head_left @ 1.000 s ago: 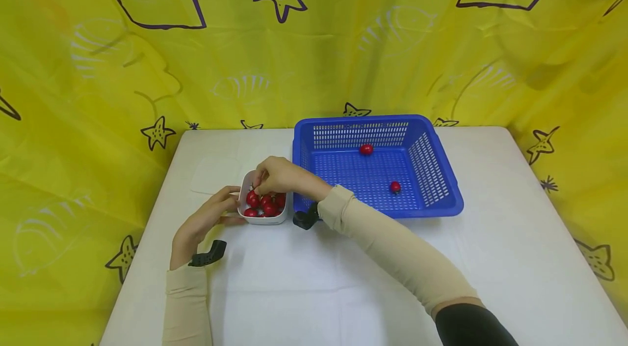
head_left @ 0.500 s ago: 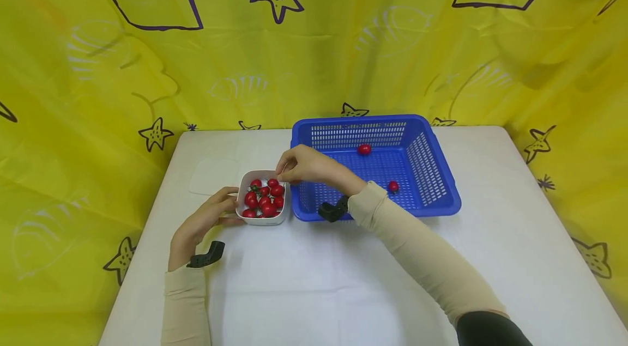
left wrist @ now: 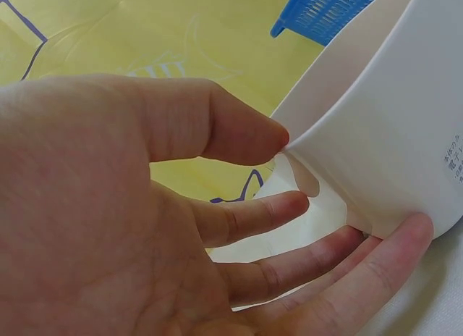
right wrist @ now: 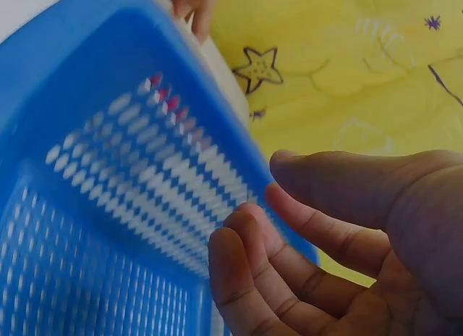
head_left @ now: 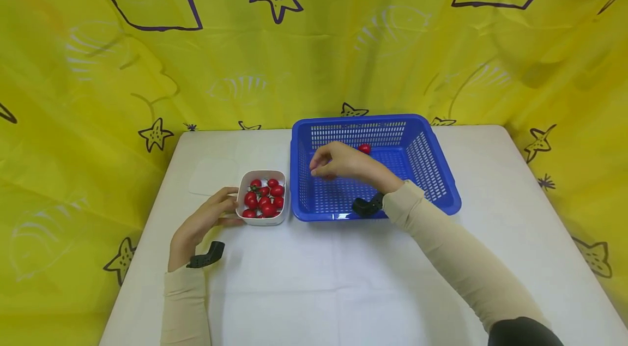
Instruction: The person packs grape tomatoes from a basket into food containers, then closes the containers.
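In the head view, a small white container holds several red cherry tomatoes, some with green stems. My left hand is at its left side; in the left wrist view the thumb touches the rim corner and the nearly straight fingers rest against the lower wall. Over the left part of the blue basket is my right hand. Its fingers bend loosely, the thumb is apart from them, and nothing is between them in the right wrist view. One cherry tomato lies near the basket's back wall.
A pale flat lid-like piece lies on the white table, left and behind the container. The basket stands just right of the container. Behind the table hangs a yellow patterned curtain. My right forearm covers part of the basket.
My right hand has moved right from inside the container to over the basket, uncovering the tomatoes there. The second basket tomato is now behind the right arm. My left hand has stayed put.
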{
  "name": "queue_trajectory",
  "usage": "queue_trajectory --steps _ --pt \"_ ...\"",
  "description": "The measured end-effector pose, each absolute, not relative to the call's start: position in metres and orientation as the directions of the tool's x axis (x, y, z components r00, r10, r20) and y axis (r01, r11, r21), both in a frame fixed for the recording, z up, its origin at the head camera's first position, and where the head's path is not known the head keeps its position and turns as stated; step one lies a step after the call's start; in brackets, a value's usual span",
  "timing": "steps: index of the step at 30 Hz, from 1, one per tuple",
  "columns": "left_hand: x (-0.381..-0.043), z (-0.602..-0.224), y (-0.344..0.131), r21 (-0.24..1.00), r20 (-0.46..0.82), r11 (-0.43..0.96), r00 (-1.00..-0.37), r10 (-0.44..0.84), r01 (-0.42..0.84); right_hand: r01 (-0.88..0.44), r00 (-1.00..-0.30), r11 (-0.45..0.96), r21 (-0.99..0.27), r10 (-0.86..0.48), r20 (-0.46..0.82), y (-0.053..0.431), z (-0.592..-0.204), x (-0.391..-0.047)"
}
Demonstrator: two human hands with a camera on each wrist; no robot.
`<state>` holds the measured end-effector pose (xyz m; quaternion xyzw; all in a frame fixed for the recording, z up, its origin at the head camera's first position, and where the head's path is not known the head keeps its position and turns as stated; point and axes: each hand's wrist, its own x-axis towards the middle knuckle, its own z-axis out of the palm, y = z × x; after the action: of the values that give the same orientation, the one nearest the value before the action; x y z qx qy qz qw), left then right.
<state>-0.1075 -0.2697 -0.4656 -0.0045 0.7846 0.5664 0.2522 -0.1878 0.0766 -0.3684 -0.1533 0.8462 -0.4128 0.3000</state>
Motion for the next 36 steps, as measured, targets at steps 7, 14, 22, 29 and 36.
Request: queue_trajectory --steps 7,14,22,29,36 --pt "-0.106 -0.464 -0.27 0.887 -0.391 0.37 -0.875 0.286 -0.275 0.039 -0.788 0.632 -0.774 -0.457 -0.412 0.121 -0.38 -0.195" --pt "-0.106 -0.464 -0.269 0.894 -0.383 0.357 -0.877 0.29 -0.272 0.053 -0.81 0.692 -0.72 -0.391 -0.436 0.158 -0.391 -0.197" --pt "-0.106 -0.465 -0.269 0.897 -0.381 0.349 -0.877 0.292 -0.273 0.027 -0.829 0.758 -0.652 -0.348 -0.438 0.184 -0.398 -0.198" --pt "-0.106 -0.465 -0.27 0.891 -0.387 0.362 -0.876 0.289 -0.275 0.011 -0.838 0.818 -0.575 -0.307 -0.452 0.2 -0.404 -0.199" --pt "-0.106 -0.464 -0.27 0.89 -0.389 0.363 -0.876 0.285 -0.278 0.033 -0.791 0.867 -0.498 -0.281 -0.543 0.21 -0.405 -0.202"
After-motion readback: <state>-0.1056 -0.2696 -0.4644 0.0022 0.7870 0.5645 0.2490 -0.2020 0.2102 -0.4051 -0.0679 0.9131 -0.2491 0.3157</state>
